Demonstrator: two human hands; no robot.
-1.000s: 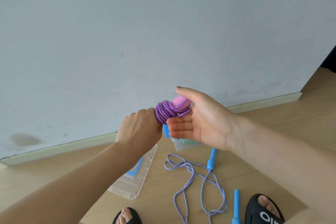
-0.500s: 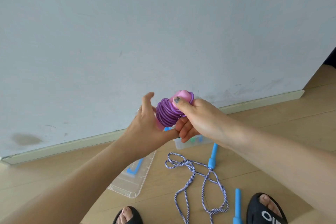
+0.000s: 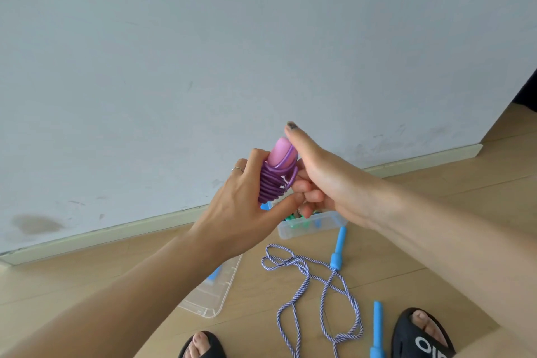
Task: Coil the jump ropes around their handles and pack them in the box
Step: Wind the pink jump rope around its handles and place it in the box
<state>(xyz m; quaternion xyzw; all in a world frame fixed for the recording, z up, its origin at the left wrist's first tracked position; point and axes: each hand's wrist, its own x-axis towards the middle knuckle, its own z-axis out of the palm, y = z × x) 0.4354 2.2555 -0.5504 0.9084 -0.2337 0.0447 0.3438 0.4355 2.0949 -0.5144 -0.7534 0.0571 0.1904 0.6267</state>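
Pale wall and wooden floor (image 3: 436, 212) fill my view, with both hands raised in front of the wall. My left hand (image 3: 238, 206) grips the purple jump rope (image 3: 271, 186) coiled round its pink handles (image 3: 280, 152); my right hand (image 3: 325, 183) pinches the last loop at the bundle's right side, thumb up beside the handle tip. I judge the end wants tucking snugly under a turn, tension kept, or the coil springs loose. Below and just right sits the clear box (image 3: 313, 227); nearer, the blue-handled rope (image 3: 319, 285) lies uncoiled beside the lid (image 3: 215, 296).
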